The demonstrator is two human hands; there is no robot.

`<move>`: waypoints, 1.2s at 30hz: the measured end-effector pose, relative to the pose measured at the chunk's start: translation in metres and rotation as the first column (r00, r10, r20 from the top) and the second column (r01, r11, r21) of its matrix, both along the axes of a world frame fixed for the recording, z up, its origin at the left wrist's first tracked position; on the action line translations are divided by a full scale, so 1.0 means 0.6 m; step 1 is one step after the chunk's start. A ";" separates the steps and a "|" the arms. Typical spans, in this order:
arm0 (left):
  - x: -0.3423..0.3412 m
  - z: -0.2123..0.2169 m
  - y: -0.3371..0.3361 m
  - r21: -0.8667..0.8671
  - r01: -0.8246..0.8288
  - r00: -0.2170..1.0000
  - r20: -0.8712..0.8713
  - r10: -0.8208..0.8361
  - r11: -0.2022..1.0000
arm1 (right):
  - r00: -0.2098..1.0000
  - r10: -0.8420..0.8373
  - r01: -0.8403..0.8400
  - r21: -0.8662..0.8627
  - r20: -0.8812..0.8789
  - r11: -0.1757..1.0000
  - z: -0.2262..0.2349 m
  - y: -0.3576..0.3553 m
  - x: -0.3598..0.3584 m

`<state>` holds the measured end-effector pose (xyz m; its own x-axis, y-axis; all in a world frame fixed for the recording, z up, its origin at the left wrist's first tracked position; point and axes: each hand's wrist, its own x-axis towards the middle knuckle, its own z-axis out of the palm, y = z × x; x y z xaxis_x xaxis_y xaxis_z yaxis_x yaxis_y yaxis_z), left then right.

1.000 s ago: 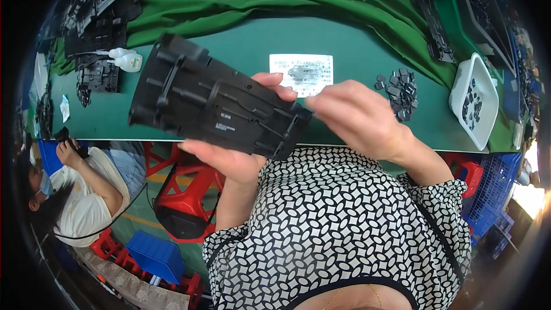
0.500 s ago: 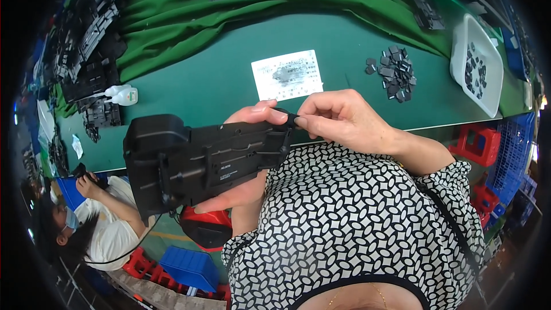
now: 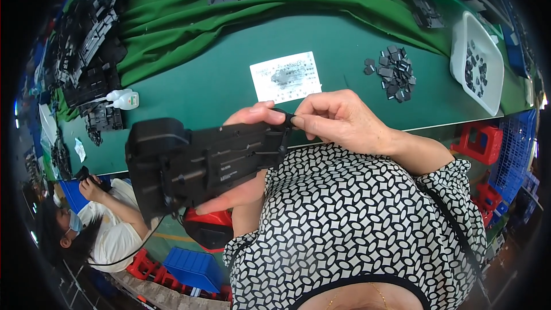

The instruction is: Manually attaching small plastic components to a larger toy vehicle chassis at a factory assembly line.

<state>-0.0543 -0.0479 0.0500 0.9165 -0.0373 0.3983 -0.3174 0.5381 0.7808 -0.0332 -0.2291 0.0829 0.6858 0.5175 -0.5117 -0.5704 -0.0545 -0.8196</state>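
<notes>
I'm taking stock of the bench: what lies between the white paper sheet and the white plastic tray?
In the head view, a loose pile of small black plastic pieces lies between the sheet and the tray, with green tabletop on either side.

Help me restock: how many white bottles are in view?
2: a front bottle at the left of the table, and a rear bottle partly behind it. More may hide among the black parts.

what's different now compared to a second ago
The long black part has swung, its left end dropping lower in view. The right hand, blurred near the part's right end earlier, now pinches there. The left hand still holds the part; the paper and pile of small black pieces stay on the table.
</notes>
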 end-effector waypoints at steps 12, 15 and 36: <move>0.005 -0.002 0.009 0.103 -0.063 0.998 0.007 0.063 0.993 | 0.996 -0.005 0.013 -0.095 0.090 0.995 -0.003 -0.003 -0.002; 0.007 0.000 0.009 -0.373 -0.069 0.962 -0.272 -0.038 0.925 | 0.950 -0.041 0.067 -0.074 0.308 0.995 -0.016 -0.006 -0.012; 0.004 0.026 0.036 -0.480 -0.042 0.831 -0.503 -0.236 0.876 | 0.257 -0.116 0.110 0.090 0.959 0.990 -0.025 0.037 0.011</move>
<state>-0.0520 -0.0265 0.0658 0.9841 -0.0820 -0.1573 0.1468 0.8743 0.4626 -0.0268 -0.2071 0.0681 0.7244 0.3908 0.5679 0.6344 -0.0554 -0.7710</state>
